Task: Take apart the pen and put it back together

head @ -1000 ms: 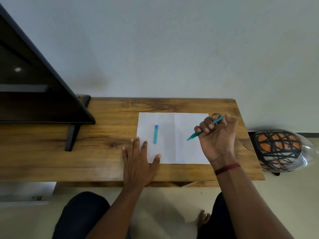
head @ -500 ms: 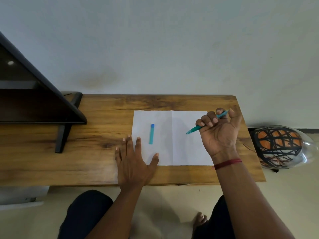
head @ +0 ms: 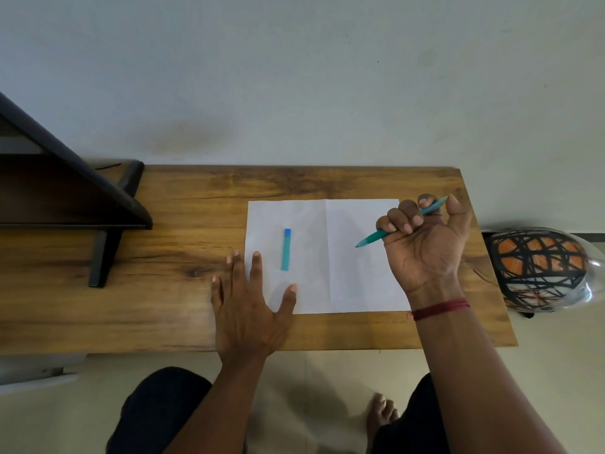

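The middle of the slim teal plastic pen barrel (head: 371,240) is buried inside the right hand (head: 422,250), whose fingers curl round it in a fist; only the tapered writing end, slanting down-left over the paper, and the blunt rear end poking out near the raised thumb show, and whether the tip touches the sheet cannot be told. The short teal pen cap with a blue far end (head: 286,249) looks like a flat strip from here, too small to show its opening; it lies lengthwise on the left half of the white creased sheet of paper (head: 353,290), apart from both hands. The left hand (head: 247,309) lies flat with fingers straight and spread, palm on the wood, index finger and thumb resting on the sheet's near-left corner, holding nothing. A thin red thread band (head: 438,309) circles the right wrist. The smooth brown wood-grain table (head: 147,309) has dark streaks and a knot, its left end running out of view. The dark flat screen on a black angular stand (head: 65,198) is cut off by the left edge. The glossy rounded helmet patterned in orange and black lines (head: 540,267) sits partly behind the table's right end. Below the table, dark trousers and a bare foot (head: 379,411) are dim and hard to make out
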